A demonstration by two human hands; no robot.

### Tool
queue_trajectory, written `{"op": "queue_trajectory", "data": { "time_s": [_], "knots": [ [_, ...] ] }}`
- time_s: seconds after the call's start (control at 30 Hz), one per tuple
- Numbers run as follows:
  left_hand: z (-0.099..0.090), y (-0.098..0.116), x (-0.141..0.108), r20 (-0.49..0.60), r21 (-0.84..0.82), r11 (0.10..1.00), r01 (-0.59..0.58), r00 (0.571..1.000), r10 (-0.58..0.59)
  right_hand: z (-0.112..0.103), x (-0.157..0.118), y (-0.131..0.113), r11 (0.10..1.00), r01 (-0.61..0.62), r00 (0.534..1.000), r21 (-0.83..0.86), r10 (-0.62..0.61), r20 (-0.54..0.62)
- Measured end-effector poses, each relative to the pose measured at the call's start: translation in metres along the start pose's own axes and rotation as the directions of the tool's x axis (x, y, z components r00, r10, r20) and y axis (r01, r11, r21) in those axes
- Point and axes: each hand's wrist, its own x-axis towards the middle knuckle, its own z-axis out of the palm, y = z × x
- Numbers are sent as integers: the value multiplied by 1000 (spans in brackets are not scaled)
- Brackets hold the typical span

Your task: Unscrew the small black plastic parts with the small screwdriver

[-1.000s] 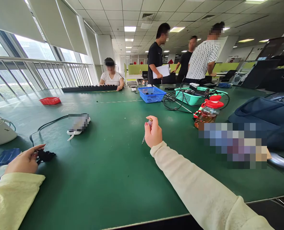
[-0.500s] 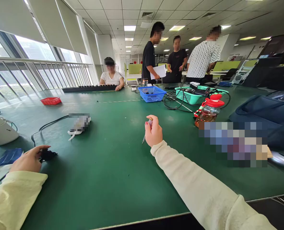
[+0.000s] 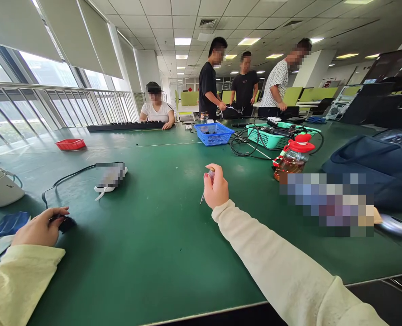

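On the left of the green table (image 3: 146, 253), my left hand (image 3: 40, 227) is closed round a small black object (image 3: 67, 223), whose details are too dark to make out. My right hand (image 3: 216, 188), near the middle and just above the tabletop, grips a screwdriver (image 3: 212, 172) with its thin metal shaft pointing down and to the left. Beyond my left hand lies a white-edged device (image 3: 111, 176), partly blurred out, with a black cable running from it. A blue cloth-like item (image 3: 9, 224) lies beside my left wrist.
A red tray (image 3: 70, 145), a blue basket (image 3: 213, 134) and a green basket with cables (image 3: 269, 140) stand farther back. At right are a red-lidded jar (image 3: 292, 158) and a dark blue bag (image 3: 374, 174). A white container (image 3: 0, 186) stands left. Several people are beyond the table.
The black object in my left hand has shifted slightly and shows less. My right hand keeps its grip on the screwdriver. In the background, the person in the patterned shirt has leaned forward and the white paper has been lowered.
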Motion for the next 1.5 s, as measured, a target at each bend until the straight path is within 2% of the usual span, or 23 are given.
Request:
{"op": "queue_trajectory", "data": {
  "time_s": [0.2,0.43,0.67,0.77,0.83,1.0,1.1,1.2,1.27,1.4,1.47,1.5],
  "knots": [
    [6,-4,2,7,-33,999,-24,1000,24,-1,0,-1,1000,-8,1000,-8,9,10],
    [3,-4,2,34,-84,996,8,999,-5,-1,1,-2,1000,-1,1000,-10,1,2],
    [13,-20,13,45,-96,990,-102,993,107,0,0,-1,1000,8,1000,-9,-8,0],
    [15,-24,16,84,-67,990,-121,988,127,0,0,-2,1000,5,1000,-12,-5,7],
    [14,-22,13,93,-46,990,-132,986,135,-1,1,-2,1000,2,1000,-15,-2,4],
    [8,-10,2,33,-11,988,-153,988,154,-1,1,-3,1000,12,1000,-11,-12,-6],
    [9,-12,3,25,-9,986,-164,986,164,-1,1,-3,1000,18,1000,-10,-19,-14],
    [13,-20,12,63,-10,993,-116,991,116,-1,0,-2,1000,15,1000,-18,-16,-10],
    [15,-23,20,149,9,998,-61,987,59,-1,0,-2,1000,13,1000,-23,-13,-6],
    [12,-20,26,309,72,997,3,951,-25,-1,0,-3,1000,14,1000,-17,-14,-2],
    [9,-20,24,307,80,997,24,950,-48,-1,0,-3,1000,10,1000,-14,-10,1],
    [8,-21,23,271,62,998,30,961,-46,-1,0,-2,1000,7,1000,-15,-7,2]
  ]
}}
